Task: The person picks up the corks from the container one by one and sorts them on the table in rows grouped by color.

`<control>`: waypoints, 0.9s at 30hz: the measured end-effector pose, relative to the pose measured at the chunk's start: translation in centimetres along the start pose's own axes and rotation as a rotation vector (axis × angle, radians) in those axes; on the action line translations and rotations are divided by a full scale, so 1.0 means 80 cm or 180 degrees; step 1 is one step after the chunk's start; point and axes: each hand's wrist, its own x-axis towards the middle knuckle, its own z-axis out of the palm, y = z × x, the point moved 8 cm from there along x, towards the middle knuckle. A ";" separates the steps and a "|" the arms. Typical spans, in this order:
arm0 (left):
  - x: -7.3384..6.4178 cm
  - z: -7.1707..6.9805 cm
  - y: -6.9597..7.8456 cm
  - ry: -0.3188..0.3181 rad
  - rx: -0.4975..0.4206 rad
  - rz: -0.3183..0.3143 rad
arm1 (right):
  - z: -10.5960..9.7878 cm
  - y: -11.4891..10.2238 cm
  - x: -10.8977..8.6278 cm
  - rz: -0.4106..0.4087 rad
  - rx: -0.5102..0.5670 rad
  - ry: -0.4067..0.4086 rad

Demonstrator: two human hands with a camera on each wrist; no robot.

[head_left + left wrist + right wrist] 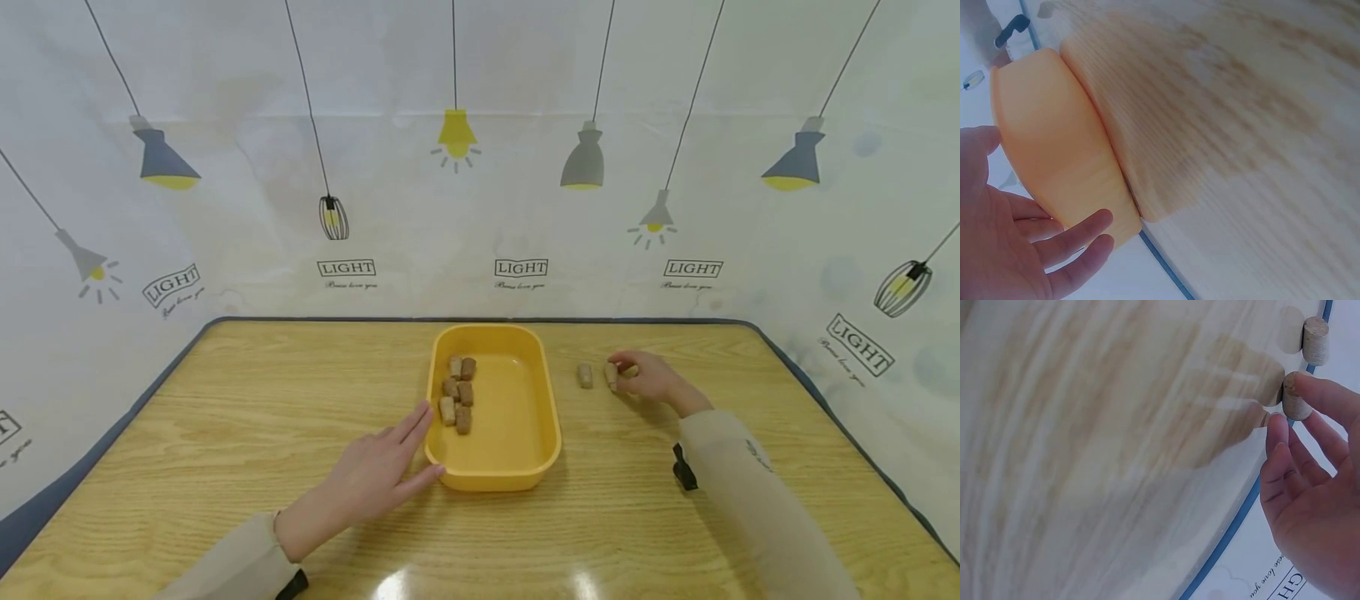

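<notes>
A yellow rectangular tub (516, 433) stands upright on the table, its left wall (1054, 137) filling much of the left wrist view. My left hand (363, 475) touches that side with extended fingers, thumb near the front corner. To the tub's right, my right hand (647, 378) pinches a light cork (1297, 403) between thumb and fingers; it stands upright at the tabletop. A second light cork (585, 375) stands just left of it, apart from the hand. Inside the tub, several corks (463, 419), light and darker brown, form two columns along the left wall.
The wooden table (300, 367) has a dark blue edge at the back and sides. Close behind it hangs a pale backdrop (420, 217) printed with lamps and lettering. A black strap (682, 468) hangs at the right sleeve.
</notes>
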 end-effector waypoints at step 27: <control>-0.001 0.000 -0.002 0.0011 -0.0014 0.0005 | -0.027 -0.063 0.032 -0.0120 -0.0178 -0.0053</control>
